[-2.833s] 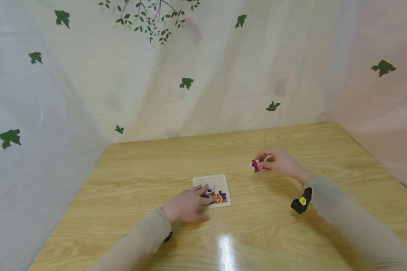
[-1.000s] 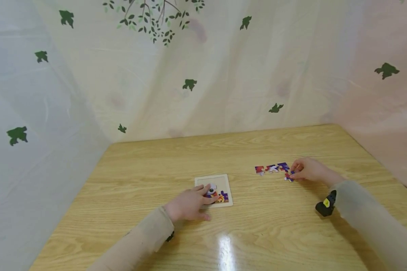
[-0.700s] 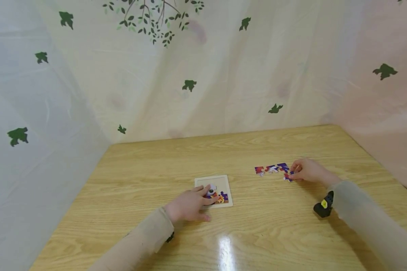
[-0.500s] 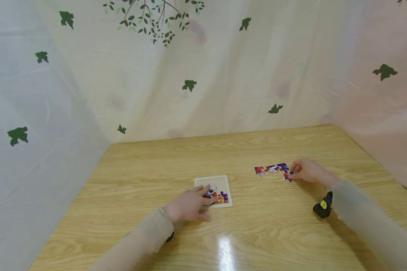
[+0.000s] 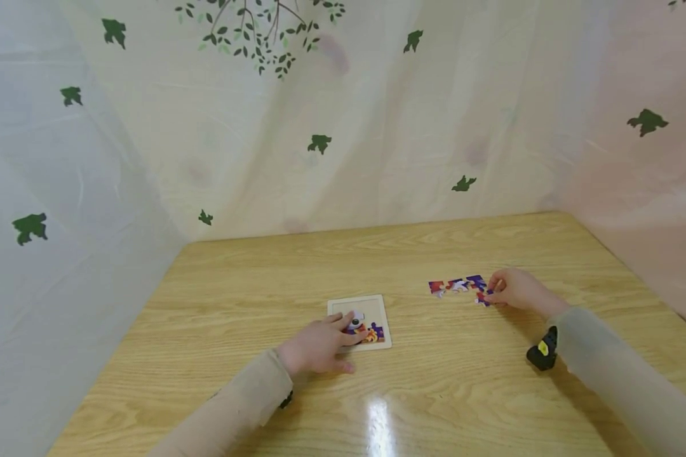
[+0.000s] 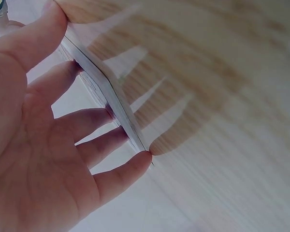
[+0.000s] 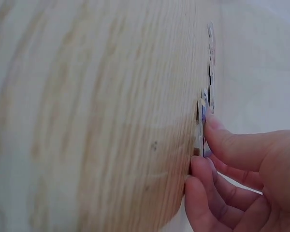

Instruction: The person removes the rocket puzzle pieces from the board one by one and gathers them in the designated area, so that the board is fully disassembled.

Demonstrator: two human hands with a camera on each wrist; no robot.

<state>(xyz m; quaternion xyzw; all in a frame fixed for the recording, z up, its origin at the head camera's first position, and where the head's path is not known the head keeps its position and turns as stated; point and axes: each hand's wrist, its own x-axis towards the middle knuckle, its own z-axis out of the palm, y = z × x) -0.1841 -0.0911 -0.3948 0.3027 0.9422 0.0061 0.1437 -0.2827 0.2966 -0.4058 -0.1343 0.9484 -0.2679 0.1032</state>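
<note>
My left hand (image 5: 320, 346) lies with spread fingers over a small square puzzle tray (image 5: 386, 320). Its fingertips rest on joined jigsaw pieces (image 5: 376, 332) in purple and orange, partly hidden beneath them, beside a white shape with a dark round spot. In the left wrist view the thumb and fingers (image 6: 118, 181) reach along the tray's edge. Farther right, my right hand (image 5: 519, 292) pinches a purple and red jigsaw piece (image 5: 481, 299) low at the tabletop; the fingers cover part of it. The right wrist view has that piece (image 7: 201, 130) edge-on between thumb and fingers.
Left of the pinched piece, a red piece (image 5: 436, 287), a white and purple piece (image 5: 459, 285) and a purple piece (image 5: 476, 280) lie in a row on the wooden table (image 5: 251, 279). A pale curtain (image 5: 366, 178) with green bird shapes hangs behind it.
Earlier my right hand held pieces up near the tray; these now lie in a row, and the hand has moved right. Lately it slid slightly left with the pinched piece. My left hand stays put.
</note>
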